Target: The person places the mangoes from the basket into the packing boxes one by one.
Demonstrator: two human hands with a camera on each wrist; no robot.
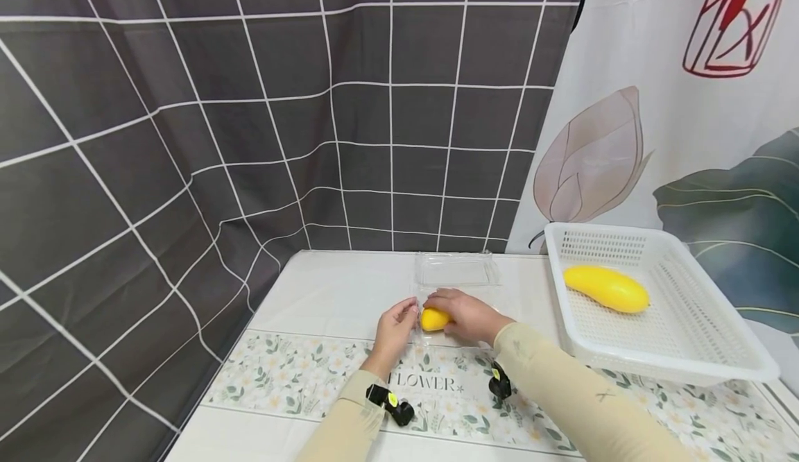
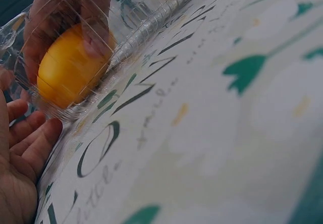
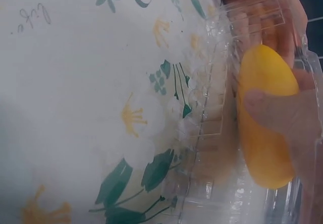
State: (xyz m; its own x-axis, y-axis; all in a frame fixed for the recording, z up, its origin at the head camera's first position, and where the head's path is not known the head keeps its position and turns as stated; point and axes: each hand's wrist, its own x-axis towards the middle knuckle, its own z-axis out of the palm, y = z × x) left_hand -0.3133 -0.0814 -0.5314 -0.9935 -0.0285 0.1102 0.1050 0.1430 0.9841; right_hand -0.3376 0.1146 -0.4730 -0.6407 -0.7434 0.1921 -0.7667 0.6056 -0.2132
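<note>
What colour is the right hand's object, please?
The object is yellow, clearest in the right wrist view.

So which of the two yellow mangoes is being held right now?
The mango in the clear plastic container: the right hand grips it, while the other mango lies in the white basket, untouched.

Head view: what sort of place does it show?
Probably an improvised indoor workspace: a flower-printed table stands before a dark grid-patterned curtain, with a white plastic basket at the right.
</note>
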